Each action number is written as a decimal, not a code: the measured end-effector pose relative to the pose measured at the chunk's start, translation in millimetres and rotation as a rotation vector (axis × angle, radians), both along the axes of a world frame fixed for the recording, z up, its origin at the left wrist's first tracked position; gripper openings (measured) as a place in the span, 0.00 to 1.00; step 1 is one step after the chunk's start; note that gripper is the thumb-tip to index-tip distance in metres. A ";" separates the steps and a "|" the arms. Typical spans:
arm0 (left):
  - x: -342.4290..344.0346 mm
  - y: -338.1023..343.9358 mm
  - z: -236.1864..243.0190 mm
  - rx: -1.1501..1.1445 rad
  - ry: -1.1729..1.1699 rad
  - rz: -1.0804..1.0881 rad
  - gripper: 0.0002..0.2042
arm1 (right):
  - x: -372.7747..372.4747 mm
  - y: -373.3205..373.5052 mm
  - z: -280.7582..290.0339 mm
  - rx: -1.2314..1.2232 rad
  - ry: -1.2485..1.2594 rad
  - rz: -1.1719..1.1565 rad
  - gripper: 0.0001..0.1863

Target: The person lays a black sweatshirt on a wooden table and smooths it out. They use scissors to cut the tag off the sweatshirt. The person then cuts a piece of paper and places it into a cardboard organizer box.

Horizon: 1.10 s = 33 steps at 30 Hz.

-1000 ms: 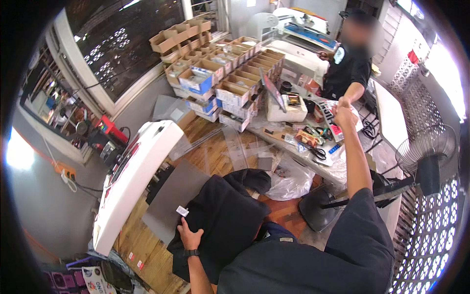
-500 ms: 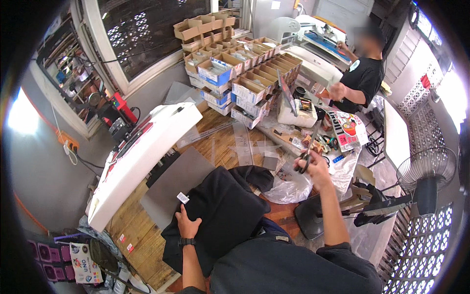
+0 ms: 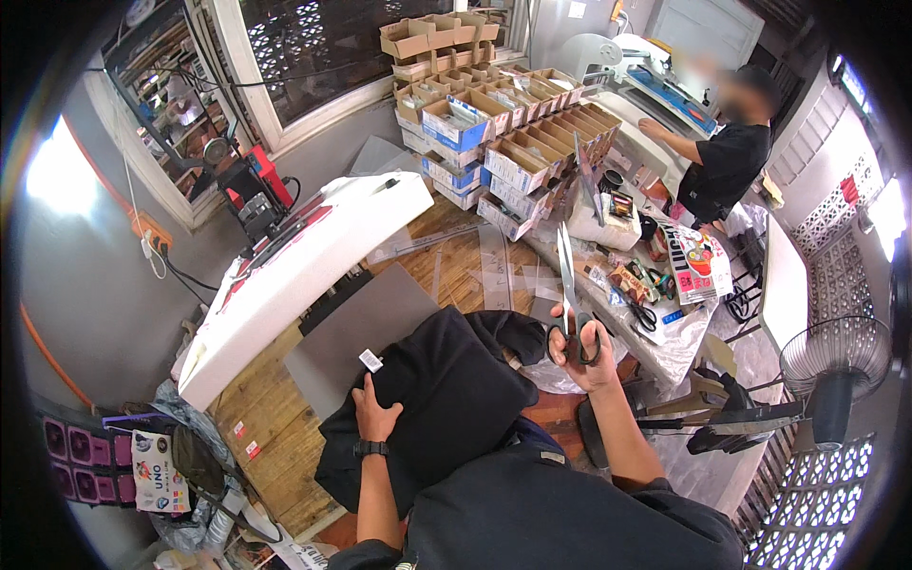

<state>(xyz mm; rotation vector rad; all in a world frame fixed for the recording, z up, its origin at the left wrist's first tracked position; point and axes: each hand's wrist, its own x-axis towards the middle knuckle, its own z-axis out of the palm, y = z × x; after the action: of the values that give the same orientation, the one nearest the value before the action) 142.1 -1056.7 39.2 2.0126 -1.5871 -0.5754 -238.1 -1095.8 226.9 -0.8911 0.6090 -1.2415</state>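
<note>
My right hand point(image 3: 587, 359) grips black-handled scissors point(image 3: 569, 275) upright above the work table, with the blades pointing away from me. My left hand point(image 3: 376, 410) holds the folded black garment point(image 3: 442, 389) near its edge, just below a small white label point(image 3: 370, 360) on the fabric. The garment lies over a grey board point(image 3: 337, 323) on the wooden table point(image 3: 247, 408), and part of it is bunched toward the right. A crumpled clear plastic bag point(image 3: 551, 375) lies partly hidden behind the scissors and my hand.
A white machine platen point(image 3: 304, 252) slants along the left. Stacked cardboard bins point(image 3: 513, 161) stand at the back. A cluttered side table point(image 3: 665, 328) holds more scissors and small items. A co-worker point(image 3: 722, 161) works at a flat press. A pedestal fan point(image 3: 834, 366) stands at the right.
My right hand was meeting the co-worker's hand, then drew back toward me with scissors, now raised upright. The co-worker's arm has withdrawn to the press. My left hand stays on the garment.
</note>
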 end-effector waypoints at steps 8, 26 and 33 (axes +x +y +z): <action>-1.1 0.4 0.0 0.011 -0.014 0.004 0.45 | 15.6 4.0 0.4 0.067 -0.144 0.031 0.43; 1.6 -0.2 -3.3 0.006 -0.019 0.006 0.45 | 24.2 16.1 -1.0 0.057 -0.222 0.028 0.43; 1.8 -0.2 -9.4 -0.037 -0.018 -0.001 0.45 | 22.2 21.4 -6.1 -0.040 0.137 -0.059 0.44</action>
<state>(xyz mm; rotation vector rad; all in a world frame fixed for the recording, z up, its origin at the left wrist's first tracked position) 143.9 -1056.9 29.8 1.9949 -1.5981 -0.5263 -215.9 -1074.4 220.9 -1.0037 0.7262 -1.2561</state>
